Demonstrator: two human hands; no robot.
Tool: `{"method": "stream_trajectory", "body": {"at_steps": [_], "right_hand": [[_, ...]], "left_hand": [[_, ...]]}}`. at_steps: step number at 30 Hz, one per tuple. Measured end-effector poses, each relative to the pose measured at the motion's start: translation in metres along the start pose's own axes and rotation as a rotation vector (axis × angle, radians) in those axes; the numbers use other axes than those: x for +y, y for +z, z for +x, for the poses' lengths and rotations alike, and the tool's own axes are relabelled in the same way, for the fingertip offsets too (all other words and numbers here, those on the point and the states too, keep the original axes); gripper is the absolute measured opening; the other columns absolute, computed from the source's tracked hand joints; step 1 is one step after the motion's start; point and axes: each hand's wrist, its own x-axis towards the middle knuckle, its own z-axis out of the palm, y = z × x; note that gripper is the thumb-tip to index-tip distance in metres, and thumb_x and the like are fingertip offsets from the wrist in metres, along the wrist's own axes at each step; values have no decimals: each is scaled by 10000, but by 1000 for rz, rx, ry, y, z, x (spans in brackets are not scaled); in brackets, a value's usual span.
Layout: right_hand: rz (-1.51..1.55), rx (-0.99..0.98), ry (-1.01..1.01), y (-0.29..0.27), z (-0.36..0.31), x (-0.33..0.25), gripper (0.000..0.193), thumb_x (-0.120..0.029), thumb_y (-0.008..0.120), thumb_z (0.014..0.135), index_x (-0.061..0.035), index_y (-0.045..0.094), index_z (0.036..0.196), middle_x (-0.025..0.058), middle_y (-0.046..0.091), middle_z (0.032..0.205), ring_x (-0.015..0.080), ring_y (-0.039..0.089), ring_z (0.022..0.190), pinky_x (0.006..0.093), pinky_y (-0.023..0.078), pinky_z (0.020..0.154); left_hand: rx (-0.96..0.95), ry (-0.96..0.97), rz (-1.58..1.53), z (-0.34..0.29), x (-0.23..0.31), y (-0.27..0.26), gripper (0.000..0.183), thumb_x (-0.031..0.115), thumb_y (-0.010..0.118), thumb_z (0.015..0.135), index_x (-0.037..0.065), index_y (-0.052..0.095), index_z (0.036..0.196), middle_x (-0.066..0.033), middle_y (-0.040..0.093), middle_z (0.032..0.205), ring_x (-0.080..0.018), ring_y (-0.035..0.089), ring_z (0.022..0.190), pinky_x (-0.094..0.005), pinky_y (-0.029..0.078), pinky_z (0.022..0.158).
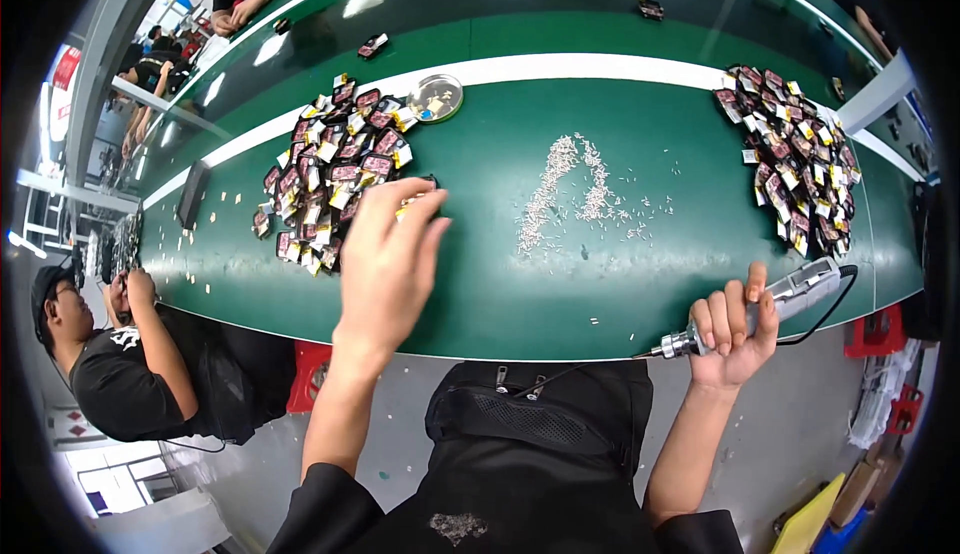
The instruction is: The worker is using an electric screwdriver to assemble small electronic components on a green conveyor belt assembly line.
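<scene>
At the near edge of the desk, we are holding an electric screwdriver in our right hand; this grip is closing round the tool's body, with the chuck sticking out on the left and the thick grey end on the right. Its long axis is running slantwise, the bit pointing left and slightly toward us, the rear end lying farther off. A black cable is looping from that rear end back below the tool. A couple of loose screws are lying left of the bit. Our left hand is hovering with curved fingers, thumb apart, at the near right side of a pile of small black parts; we are not managing to tell whether that grip is pinching one. Between the hands, farther off, a heap of small screws is spreading. A second pile of black parts is lying beyond the screwdriver, and a round dish is sitting beside the left pile's far end.
</scene>
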Motion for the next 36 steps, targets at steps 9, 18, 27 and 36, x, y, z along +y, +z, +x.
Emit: {"method": "stream_trajectory", "body": {"at_steps": [9, 18, 27, 36], "right_hand": [[84, -61, 40, -8, -3, -8, 144, -200, 469, 940, -77, 424, 879, -28, 338, 481, 86, 330, 373, 264, 359, 425], [64, -72, 38, -5, -5, -9, 139, -194, 451, 950, -82, 415, 877, -31, 332, 486, 79, 322, 371, 256, 348, 433], [24, 1, 16, 1, -4, -6, 131, -190, 443, 939, -79, 431, 871, -32, 332, 485, 79, 315, 372, 262, 346, 435], [141, -120, -148, 58, -6, 6, 186, -261, 397, 967, -95, 462, 912, -30, 361, 501, 96, 354, 397, 277, 371, 468]], "left_hand": [[-244, 195, 68, 27, 25, 51, 183, -24, 645, 748, -11, 582, 920, -103, 556, 923, -274, 560, 835, -374, 475, 719], [-186, 292, 21, 33, 15, 53, 75, -12, 570, 777, -18, 510, 822, -133, 504, 831, -278, 528, 771, -372, 455, 671], [-36, -19, -302, 1, 27, 40, 84, -68, 607, 765, -21, 564, 819, -124, 577, 756, -263, 571, 660, -339, 457, 588], [-84, -408, -1220, -40, 88, 31, 96, -127, 633, 763, -76, 632, 844, -132, 634, 834, -141, 596, 715, -238, 478, 633]]}}
